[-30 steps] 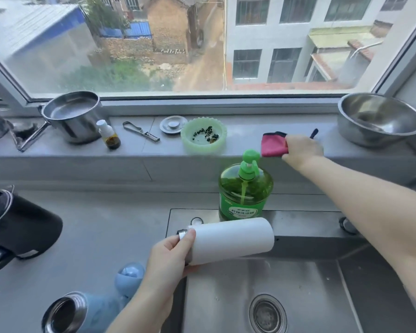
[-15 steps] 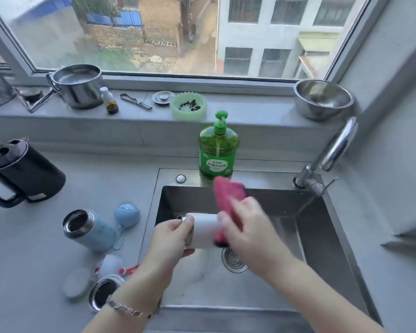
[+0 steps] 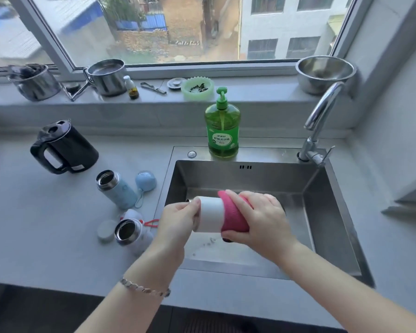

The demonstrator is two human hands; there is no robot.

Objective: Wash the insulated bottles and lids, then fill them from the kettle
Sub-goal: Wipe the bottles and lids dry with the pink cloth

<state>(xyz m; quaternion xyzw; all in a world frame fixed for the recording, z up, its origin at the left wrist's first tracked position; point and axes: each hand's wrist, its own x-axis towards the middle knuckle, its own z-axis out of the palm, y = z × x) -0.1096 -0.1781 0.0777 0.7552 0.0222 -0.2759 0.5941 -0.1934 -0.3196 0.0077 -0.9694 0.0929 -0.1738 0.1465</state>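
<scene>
Over the steel sink (image 3: 327, 219) my left hand (image 3: 178, 219) grips the mouth end of a white insulated bottle (image 3: 210, 213), held on its side. My right hand (image 3: 257, 217) wraps a pink cloth (image 3: 233, 216) round the bottle's other end. On the counter to the left lie a pale blue bottle (image 3: 118, 188) with open mouth, its blue lid (image 3: 145, 180), a second white bottle (image 3: 130, 233) with open mouth, and a pale round lid (image 3: 105, 230). The black kettle (image 3: 63, 147) stands further left.
A green dish soap bottle (image 3: 222, 127) stands on the sink's back rim, the tap (image 3: 318, 121) at its right corner. The windowsill carries two steel pots (image 3: 107, 76), a small bottle (image 3: 131, 88), a green dish (image 3: 197, 88) and a steel bowl (image 3: 324, 73).
My right hand took the pink cloth off the windowsill, brought it down over the sink and wrapped it round the white bottle. The view tilted down.
</scene>
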